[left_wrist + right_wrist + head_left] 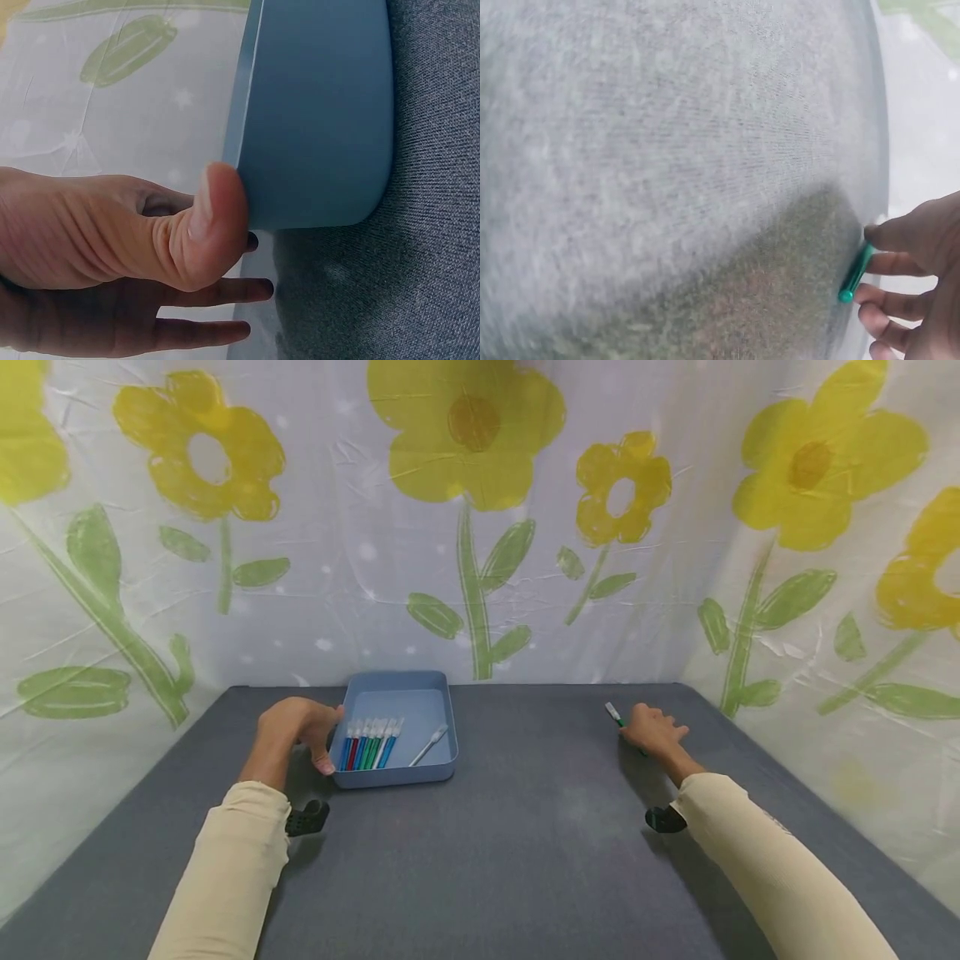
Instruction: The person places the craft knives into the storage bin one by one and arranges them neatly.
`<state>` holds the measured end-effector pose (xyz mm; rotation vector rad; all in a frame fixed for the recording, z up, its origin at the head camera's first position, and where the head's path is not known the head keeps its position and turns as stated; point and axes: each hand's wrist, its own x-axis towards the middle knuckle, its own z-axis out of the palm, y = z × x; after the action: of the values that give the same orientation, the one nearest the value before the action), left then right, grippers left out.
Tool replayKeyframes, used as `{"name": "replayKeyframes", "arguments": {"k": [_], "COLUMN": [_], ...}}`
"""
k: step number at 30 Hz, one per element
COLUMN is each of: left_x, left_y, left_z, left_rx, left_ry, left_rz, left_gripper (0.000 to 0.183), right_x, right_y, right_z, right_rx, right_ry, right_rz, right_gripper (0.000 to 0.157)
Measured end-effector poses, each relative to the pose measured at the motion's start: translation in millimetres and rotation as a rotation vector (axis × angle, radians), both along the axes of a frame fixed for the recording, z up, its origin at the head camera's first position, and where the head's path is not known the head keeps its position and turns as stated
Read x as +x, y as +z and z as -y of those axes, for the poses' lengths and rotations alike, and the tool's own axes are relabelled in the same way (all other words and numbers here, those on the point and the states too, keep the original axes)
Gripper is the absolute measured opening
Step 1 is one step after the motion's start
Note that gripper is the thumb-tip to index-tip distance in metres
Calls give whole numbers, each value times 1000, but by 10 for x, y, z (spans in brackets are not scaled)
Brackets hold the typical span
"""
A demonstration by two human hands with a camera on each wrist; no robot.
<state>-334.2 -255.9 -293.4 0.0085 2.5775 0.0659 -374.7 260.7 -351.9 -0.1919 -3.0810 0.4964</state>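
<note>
A shallow blue tray (395, 779) stands at the back left of the grey table. My left hand (300, 727) is at its left side. The thumb (221, 214) touches the tray's near-left corner, while the other fingers reach out straight beside the wall, partly hidden by the thumb. Inside the tray lies a row of slim pen-like sticks (371, 747) in blue, red, green and white, with pale tips. One white stick (430, 744) lies apart from them. At the right, my right hand (655, 731) pinches a green pen-like stick (856, 274) with a white end, between thumb and fingers.
The grey cloth-covered table (517, 860) spreads between the arms. A white curtain (337, 568) printed with yellow flowers hangs along the back and sides. Dark wrist devices sit below both hands.
</note>
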Motion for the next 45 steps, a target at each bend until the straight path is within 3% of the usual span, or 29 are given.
{"name": "replayKeyframes", "arguments": {"k": [10, 15, 21, 29, 36, 45], "left_x": [7, 9, 7, 16, -1, 7], "left_y": [1, 4, 16, 19, -5, 1], "left_z": [2, 3, 12, 19, -1, 9], "left_rx": [4, -1, -7, -1, 6, 19], "left_ry": [-13, 0, -9, -23, 9, 20], "left_rz": [-6, -6, 0, 0, -13, -9], "left_gripper": [139, 138, 139, 138, 140, 140], "right_x": [12, 38, 85, 201, 392, 412], "right_y": [-11, 10, 105, 289, 423, 442], "right_z": [18, 35, 219, 832, 1492, 2307], "right_rx": [12, -11, -43, -15, -73, -40], "right_ry": [-1, 7, 47, 200, 376, 391], "right_rz": [-24, -38, -123, -192, -228, -156], "right_gripper": [19, 25, 29, 48, 53, 55]}}
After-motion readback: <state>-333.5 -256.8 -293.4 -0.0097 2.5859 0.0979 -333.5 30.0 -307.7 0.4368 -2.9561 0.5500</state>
